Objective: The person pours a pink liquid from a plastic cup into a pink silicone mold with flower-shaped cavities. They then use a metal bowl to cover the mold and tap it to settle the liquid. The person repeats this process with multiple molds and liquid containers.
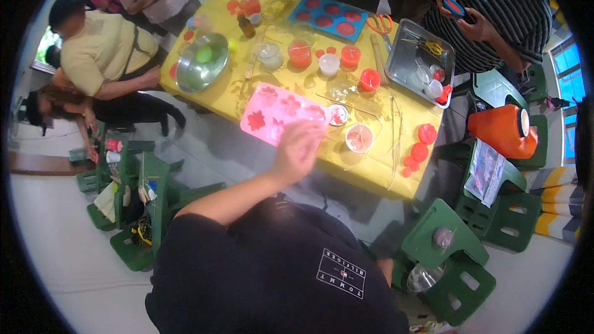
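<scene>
My left hand (298, 149) reaches in over the near edge of a pink silicone mold (253, 138) with flower-shaped cavities. Some of the cavities hold red material. The hand is smeared by motion, so I cannot make out whether its fingers hold anything. Just right of the hand is a small white-rimmed container (337, 115) with red bits in it. A clear cup (359, 139) with pinkish contents and thin sticks across it stands near the table's front edge. Only a bit of my right forearm (385, 268) shows beside my dark shirt; the right hand is hidden.
The yellow-covered table (365, 176) also bears a steel bowl (202, 62), a blue mold (328, 17) with red rounds, red candles (300, 54), orange-handled scissors (380, 23) and a metal tray (421, 55). Several people stand around it. Green chairs (442, 229) and an orange jug (502, 130) are nearby.
</scene>
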{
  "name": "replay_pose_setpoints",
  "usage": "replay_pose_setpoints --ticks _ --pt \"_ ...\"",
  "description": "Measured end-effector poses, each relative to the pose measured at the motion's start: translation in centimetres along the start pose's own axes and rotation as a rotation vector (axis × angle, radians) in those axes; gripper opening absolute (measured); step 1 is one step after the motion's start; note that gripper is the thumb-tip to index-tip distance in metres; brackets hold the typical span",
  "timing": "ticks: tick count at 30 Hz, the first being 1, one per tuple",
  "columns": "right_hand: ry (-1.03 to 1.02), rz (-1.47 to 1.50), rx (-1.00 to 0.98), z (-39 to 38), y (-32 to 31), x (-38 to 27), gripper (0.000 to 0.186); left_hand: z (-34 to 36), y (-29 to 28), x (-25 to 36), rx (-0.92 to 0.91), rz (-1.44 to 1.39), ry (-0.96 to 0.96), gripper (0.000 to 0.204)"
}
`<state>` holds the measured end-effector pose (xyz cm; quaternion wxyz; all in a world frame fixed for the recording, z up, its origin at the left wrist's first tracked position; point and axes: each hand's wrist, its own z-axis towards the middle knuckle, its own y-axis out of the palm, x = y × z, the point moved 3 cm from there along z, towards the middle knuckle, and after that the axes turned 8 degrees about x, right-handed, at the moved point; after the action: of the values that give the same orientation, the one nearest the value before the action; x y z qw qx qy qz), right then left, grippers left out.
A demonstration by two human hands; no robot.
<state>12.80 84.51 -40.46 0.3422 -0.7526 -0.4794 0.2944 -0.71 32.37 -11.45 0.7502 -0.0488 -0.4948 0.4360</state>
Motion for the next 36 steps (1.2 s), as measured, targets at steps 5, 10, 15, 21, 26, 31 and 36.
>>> replay_pose_setpoints --ticks 5,10,15,21,26,31,36 --pt "-0.435 -0.121 0.062 -1.7 -7.3 -21.7 0.027 1.5 -8.8 -10.6 0.127 0.292 -0.124 0.028" --pt "-0.718 0.24 0.12 -8.6 -14.6 -40.3 0.023 -0.8 -12.7 -17.7 -0.13 0.618 -0.318 0.044" --pt "-0.499 0.354 0.092 -14.4 -19.9 -49.1 0.02 -0.6 -14.2 -20.0 -0.163 0.539 -0.303 0.042" --pt "-0.815 0.364 0.395 -9.5 -21.6 -58.3 0.017 -0.5 -13.8 -22.9 -0.351 0.356 -0.55 0.045" --pt "-0.916 -0.017 0.289 -5.3 -16.0 -63.6 0.021 -2.1 -12.4 -25.2 -0.495 0.342 -0.689 0.051" --pt "-1.012 -0.1 0.053 -7.6 -8.3 -64.6 0.019 -8.1 -10.6 -29.1 -0.093 -0.058 -0.704 0.052" --pt "-1.045 -0.209 0.001 -8.3 -7.7 -63.5 0.017 -9.8 -8.0 -26.6 -0.049 -0.649 -1.507 0.039"
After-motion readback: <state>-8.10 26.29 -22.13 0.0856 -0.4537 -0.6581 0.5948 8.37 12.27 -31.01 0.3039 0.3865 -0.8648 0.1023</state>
